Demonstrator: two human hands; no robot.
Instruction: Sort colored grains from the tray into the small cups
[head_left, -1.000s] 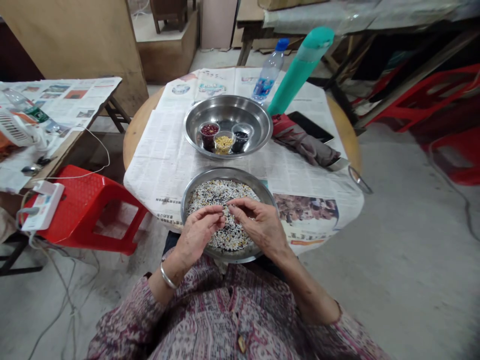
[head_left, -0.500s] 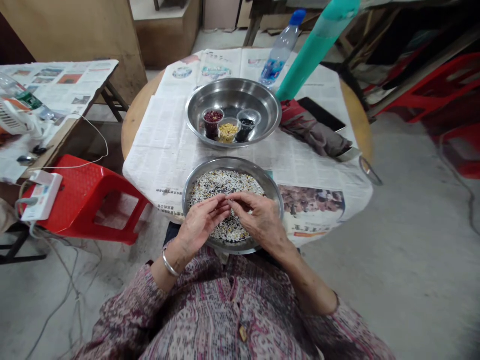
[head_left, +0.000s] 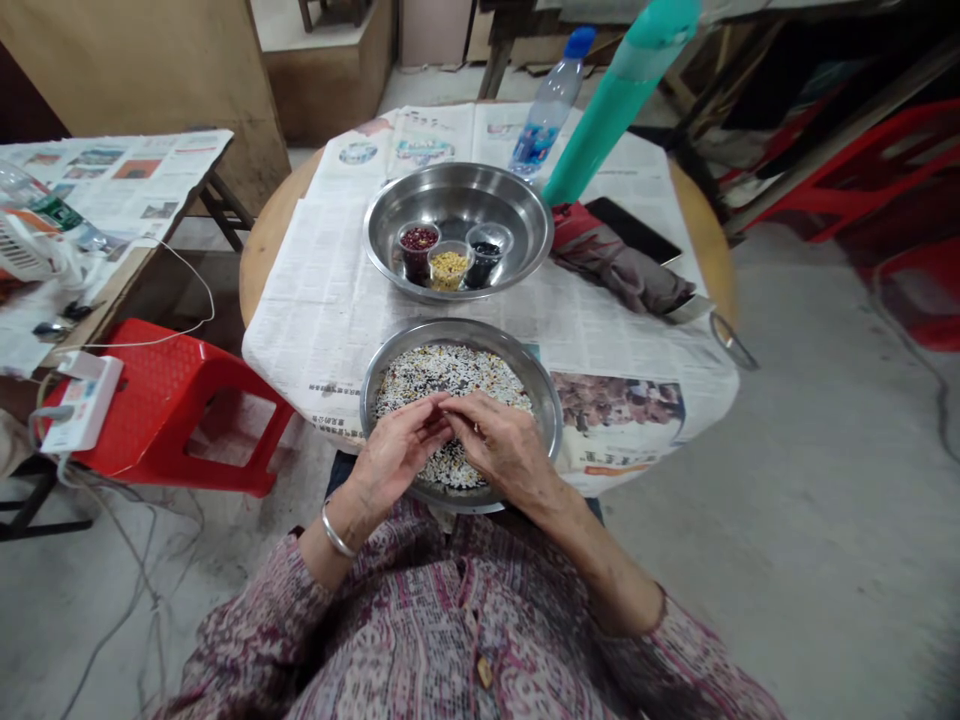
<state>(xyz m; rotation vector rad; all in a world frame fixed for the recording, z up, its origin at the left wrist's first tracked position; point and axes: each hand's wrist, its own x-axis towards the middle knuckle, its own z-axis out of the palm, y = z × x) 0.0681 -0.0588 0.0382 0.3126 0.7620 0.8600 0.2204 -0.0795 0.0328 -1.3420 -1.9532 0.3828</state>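
Observation:
A steel basin point(head_left: 552, 415) at the table's near edge holds a layer of mixed grains point(head_left: 457, 368), mostly white with black and yellow bits among them. Over it, my left hand point(head_left: 394, 445) is cupped with its fingers stretched out, palm turned to the right. My right hand point(head_left: 506, 445) meets it, thumb and fingers pinched together against the left fingertips. Whatever lies between the fingers is too small or hidden to make out. Behind stands a larger steel basin point(head_left: 457, 185) with three clear cups: red beans point(head_left: 418, 240), yellow grains point(head_left: 448, 266) and black beans point(head_left: 486, 252).
Newspaper point(head_left: 300, 290) covers the round table. At its back right stand a water bottle point(head_left: 544, 115) and a tall green bottle-like object point(head_left: 615, 110). A phone point(head_left: 634, 228) and a folded umbrella point(head_left: 622, 265) lie on the right. A red stool point(head_left: 187, 400) with a power strip point(head_left: 86, 400) is at left.
The view has shifted slightly. Both hands remain together over the near basin, and the right fingers have closed in a little more against the left.

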